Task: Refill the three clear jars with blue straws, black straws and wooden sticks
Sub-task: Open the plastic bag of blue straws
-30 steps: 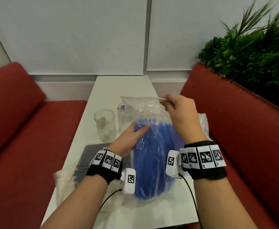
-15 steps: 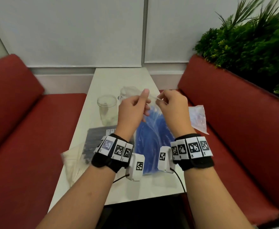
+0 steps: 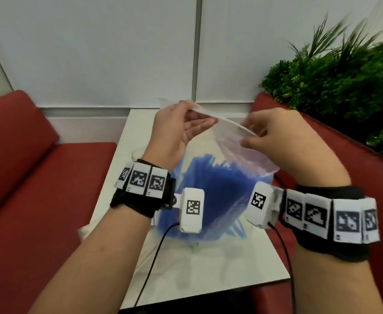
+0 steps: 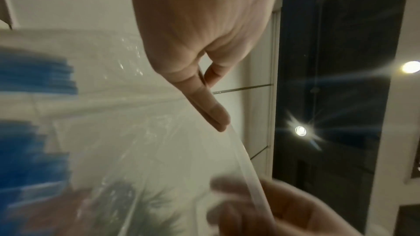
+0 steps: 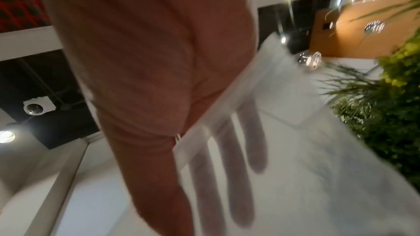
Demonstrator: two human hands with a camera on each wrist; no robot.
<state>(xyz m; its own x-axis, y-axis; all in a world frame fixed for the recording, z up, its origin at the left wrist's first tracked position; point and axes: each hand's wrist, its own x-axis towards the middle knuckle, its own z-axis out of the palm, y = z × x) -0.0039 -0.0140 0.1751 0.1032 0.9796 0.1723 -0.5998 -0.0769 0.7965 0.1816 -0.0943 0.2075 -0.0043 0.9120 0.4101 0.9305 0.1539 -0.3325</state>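
A clear plastic bag (image 3: 229, 141) of blue straws (image 3: 210, 184) hangs over the white table (image 3: 220, 268), held up between both hands. My left hand (image 3: 191, 107) pinches the bag's top edge at its left end, thumb against finger, as the left wrist view shows (image 4: 218, 114). My right hand (image 3: 247, 137) pinches the same edge further right; in the right wrist view its fingers (image 5: 236, 177) show through the plastic. One clear jar's rim (image 3: 138, 152) peeks out behind my left wrist. The other jars are hidden.
Red bench seats run along the left (image 3: 38, 177) and right (image 3: 367, 168) of the narrow table. A green plant (image 3: 344, 75) stands behind the right bench. A pale plastic bag (image 3: 84, 230) lies at the table's left edge under my left forearm.
The left hand went from the bag's side to its top edge. Both hands then lifted the bag higher and moved apart along the top edge.
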